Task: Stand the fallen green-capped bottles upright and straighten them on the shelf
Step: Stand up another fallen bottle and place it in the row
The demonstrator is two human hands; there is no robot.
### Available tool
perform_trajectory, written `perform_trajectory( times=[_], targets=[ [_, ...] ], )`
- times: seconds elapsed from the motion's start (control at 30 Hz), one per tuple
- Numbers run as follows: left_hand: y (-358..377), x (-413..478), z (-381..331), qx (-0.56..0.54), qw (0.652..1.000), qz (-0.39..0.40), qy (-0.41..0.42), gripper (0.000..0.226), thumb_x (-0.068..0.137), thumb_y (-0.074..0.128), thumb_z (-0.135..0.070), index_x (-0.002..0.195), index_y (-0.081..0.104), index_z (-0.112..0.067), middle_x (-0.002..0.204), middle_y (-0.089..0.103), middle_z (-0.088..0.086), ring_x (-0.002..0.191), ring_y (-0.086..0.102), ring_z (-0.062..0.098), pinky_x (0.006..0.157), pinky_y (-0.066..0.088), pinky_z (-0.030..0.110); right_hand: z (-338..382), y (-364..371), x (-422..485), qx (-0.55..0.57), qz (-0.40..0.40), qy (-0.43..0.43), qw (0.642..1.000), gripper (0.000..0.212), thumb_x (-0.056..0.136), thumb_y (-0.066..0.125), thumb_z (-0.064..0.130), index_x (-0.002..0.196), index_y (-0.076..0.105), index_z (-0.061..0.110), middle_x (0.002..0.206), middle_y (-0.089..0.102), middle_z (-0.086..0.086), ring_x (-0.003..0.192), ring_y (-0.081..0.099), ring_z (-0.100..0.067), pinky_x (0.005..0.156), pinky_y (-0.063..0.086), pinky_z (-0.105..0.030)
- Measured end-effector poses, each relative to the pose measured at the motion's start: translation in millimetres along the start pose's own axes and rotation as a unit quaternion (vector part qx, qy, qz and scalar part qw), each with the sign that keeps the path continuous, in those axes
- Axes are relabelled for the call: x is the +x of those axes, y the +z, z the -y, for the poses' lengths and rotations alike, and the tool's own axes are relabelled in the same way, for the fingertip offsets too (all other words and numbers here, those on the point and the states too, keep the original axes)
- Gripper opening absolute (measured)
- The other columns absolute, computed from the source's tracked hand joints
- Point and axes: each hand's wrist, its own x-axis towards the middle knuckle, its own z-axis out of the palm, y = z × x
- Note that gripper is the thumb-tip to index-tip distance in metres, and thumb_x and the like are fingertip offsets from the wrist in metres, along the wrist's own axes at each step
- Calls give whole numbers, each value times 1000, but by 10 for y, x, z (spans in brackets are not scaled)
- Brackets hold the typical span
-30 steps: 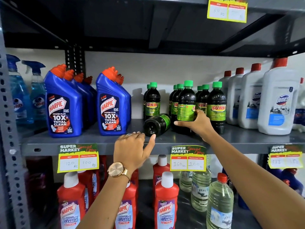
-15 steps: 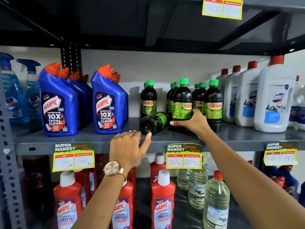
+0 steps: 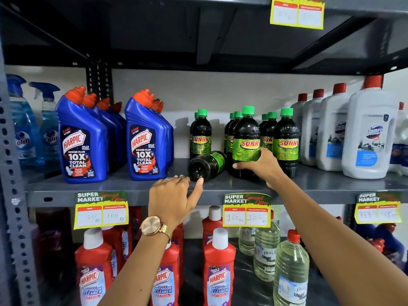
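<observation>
Left hand point(image 3: 171, 200) up at the shelf lip point(image 3: 136, 195), wrist bent, gold watch point(image 3: 154, 226) facing the camera. Fingers curled loosely over the edge, gripping nothing; thumb stretched out right, tip just touching the base of the fallen bottle point(image 3: 206, 165). Right hand point(image 3: 263, 165) reaching further in from the lower right, forearm long and straight, fingers wrapped round the lower body of an upright green-capped bottle point(image 3: 246, 142), thumb across the front beneath the label. Fallen bottle lying on its side on the middle shelf, dark base toward the camera, neck pointing back between the standing ones. Behind it, a lone pair of green caps point(image 3: 201, 133) upright on the left; more point(image 3: 284, 140) standing right of the held one, packed close. Blue Harpic bottles point(image 3: 145, 138) crowding the left side, white red-capped jugs point(image 3: 368, 133) on the right. Yellow price tags point(image 3: 246, 209) hanging along the shelf front. Below, red bathroom cleaner bottles point(image 3: 218, 268) and clear bottles point(image 3: 290, 268).
</observation>
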Motion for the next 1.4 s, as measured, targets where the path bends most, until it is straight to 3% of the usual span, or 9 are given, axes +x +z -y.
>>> perform_trajectory(
  times=[0.43, 0.63, 0.73, 0.8, 0.9, 1.03, 1.13, 1.3, 1.4],
  targets=[
    [-38, 10, 5, 8, 1000, 26, -1, 61, 93, 31, -54, 55, 62, -17, 51, 62, 0, 49, 60, 22, 47, 39, 27, 73, -2, -74, -72, -39, 7, 997, 85, 52, 93, 42, 120, 56, 7, 116, 67, -11, 107, 63, -27, 84, 50, -32],
    [-121, 40, 213, 2, 991, 76, 114, 75, 88, 12, -64, 93, 70, -17, 82, 74, -1, 75, 69, 21, 54, 44, 31, 290, -22, -450, -215, -90, -3, 972, 116, 51, 81, 69, 134, 42, -2, 132, 54, -18, 122, 51, -35, 99, 45, -44],
    [-172, 17, 325, -17, 985, 73, 156, 73, 89, 17, -63, 103, 69, -15, 94, 75, 1, 82, 70, 22, 59, 50, 33, 368, 113, -687, -328, -188, -126, 917, 90, 71, 61, 74, 125, 56, 1, 128, 57, -15, 120, 49, -34, 99, 36, -40],
    [-210, -31, 326, -2, 988, 51, 147, 64, 90, 29, -58, 95, 72, -11, 89, 76, 6, 74, 71, 25, 56, 52, 32, 529, 232, -718, -268, -175, -172, 932, 66, 80, 57, 67, 96, 66, 4, 102, 67, -13, 100, 60, -30, 88, 44, -38],
    [-196, -66, 250, 13, 995, 19, 95, 54, 93, 35, -46, 71, 69, -10, 67, 72, 7, 58, 67, 28, 51, 47, 30, 758, 441, -574, -236, -32, -73, 968, 80, 82, 40, 77, 72, 63, 0, 75, 68, -19, 79, 66, -31, 79, 52, -39],
    [-177, -41, 164, 9, 1000, 15, 24, 55, 94, 35, -44, 61, 67, -12, 57, 67, 5, 54, 64, 27, 52, 45, 30, 836, 641, -348, -297, 66, 81, 949, 101, 66, 19, 94, 95, 65, 9, 52, 64, -7, 44, 62, -19, 62, 49, -30],
    [-175, -37, 149, 3, 1000, 19, 8, 55, 94, 35, -44, 58, 66, -14, 53, 66, 5, 50, 63, 26, 51, 45, 29, 822, 725, -150, -208, 125, 180, 953, 111, 58, 30, 97, 126, 58, 15, 73, 64, -6, 40, 51, -12, 46, 43, -22],
    [-172, -36, 153, -8, 1000, 26, -6, 58, 95, 33, -46, 59, 65, -14, 54, 65, 5, 51, 62, 26, 55, 45, 32, 729, 773, -12, -110, 140, 247, 953, 72, 65, 55, 80, 87, 60, 12, 56, 62, -2, 26, 52, -12, 30, 33, -10],
    [-168, -45, 141, -19, 999, 27, -16, 60, 95, 31, -47, 58, 64, -13, 53, 64, 5, 52, 61, 26, 56, 44, 32, 649, 770, -75, -40, 93, 226, 969, 81, 56, 61, 76, 103, 67, 10, 89, 72, -5, 54, 67, -17, 35, 42, -17]
  ],
)
